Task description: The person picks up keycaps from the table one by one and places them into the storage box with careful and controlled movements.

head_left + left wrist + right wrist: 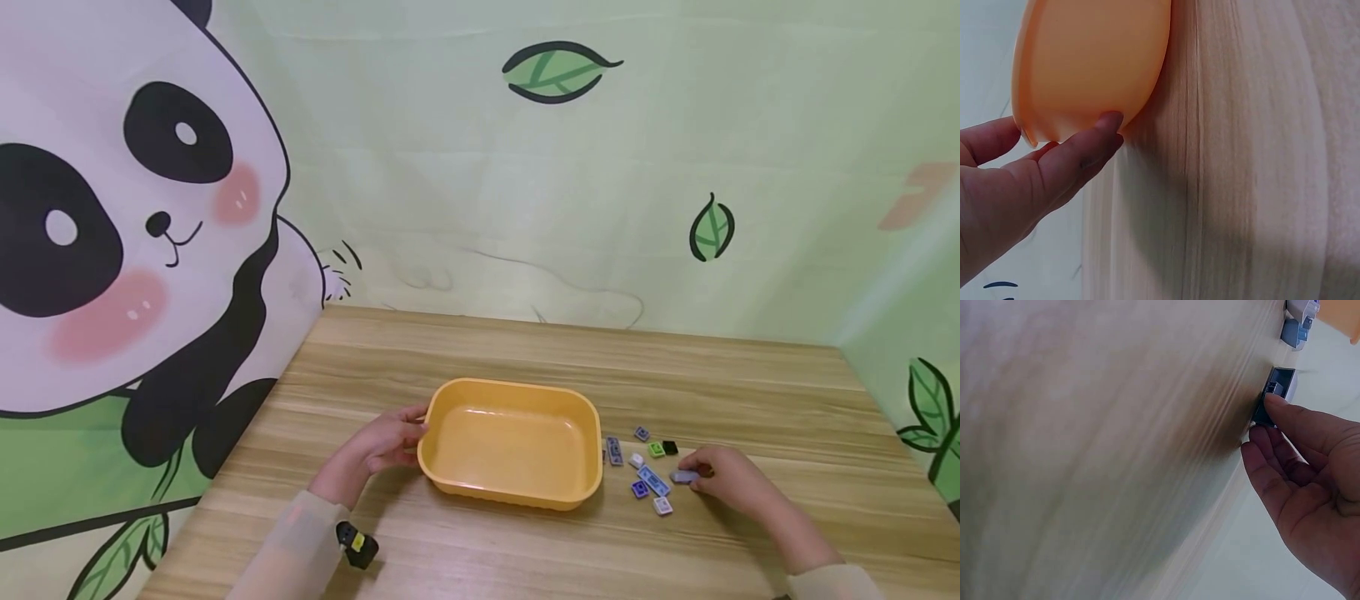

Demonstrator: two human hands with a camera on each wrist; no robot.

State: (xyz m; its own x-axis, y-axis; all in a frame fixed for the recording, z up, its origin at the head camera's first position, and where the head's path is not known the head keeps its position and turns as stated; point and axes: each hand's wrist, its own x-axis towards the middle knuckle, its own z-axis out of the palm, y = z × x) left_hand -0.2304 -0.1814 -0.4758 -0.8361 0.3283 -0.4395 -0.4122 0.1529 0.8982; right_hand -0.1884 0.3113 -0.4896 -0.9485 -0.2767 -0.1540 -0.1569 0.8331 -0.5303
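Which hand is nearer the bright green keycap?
Right. The right hand is just right of the green keycap, pinching a grey keycap; the left hand is well left, across the yellow tray.

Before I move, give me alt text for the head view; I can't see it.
A person's right hand pinches a small grey block while the left hand touches the left end of an orange tray. Small coloured blocks lie loose on the wooden table between the tray and the right hand. A cartoon panda fills the image's left side.
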